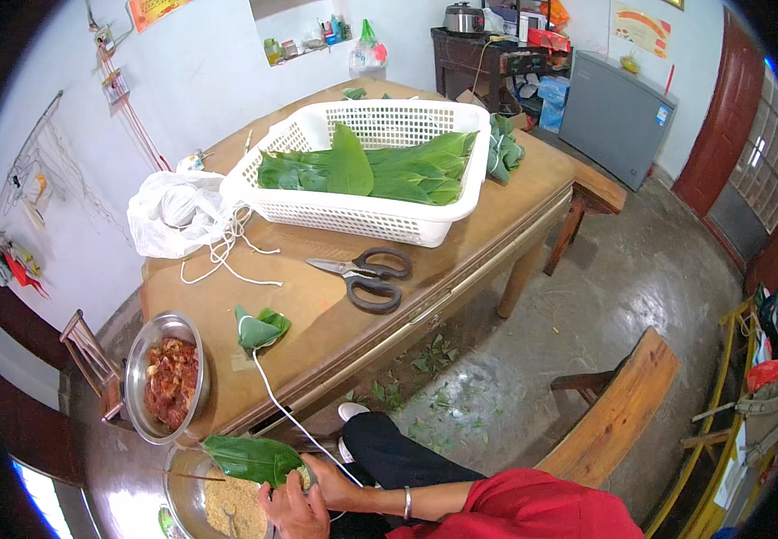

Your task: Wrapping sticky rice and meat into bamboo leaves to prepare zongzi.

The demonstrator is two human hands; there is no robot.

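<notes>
My right hand (pixel 333 484), with a bangle at the wrist, and my left hand (pixel 296 509) below it hold a broad green leaf (pixel 250 459). The leaf is folded at the end between my fingers, and pale grain shows in the fold. Under its far end is a metal bowl (pixel 176 502) of yellowish grain (pixel 227 506) with a spoon in it. A thin brown stick (pixel 183 473) lies across the rim. White string (pixel 291 414) runs past my right hand from a leaf-wrapped bundle (pixel 258 331) on the table.
A metal bowl of cut, reddish meat (pixel 172 384) stands at the table's near-left corner. Black-handled scissors (pixel 368 276) lie on the wooden table (pixel 314 306). Behind are a white plastic basket (pixel 362 219) of leaves, bagged string (pixel 180 205) and more bundles (pixel 505 148). A wooden bench (pixel 621 404) stands right.
</notes>
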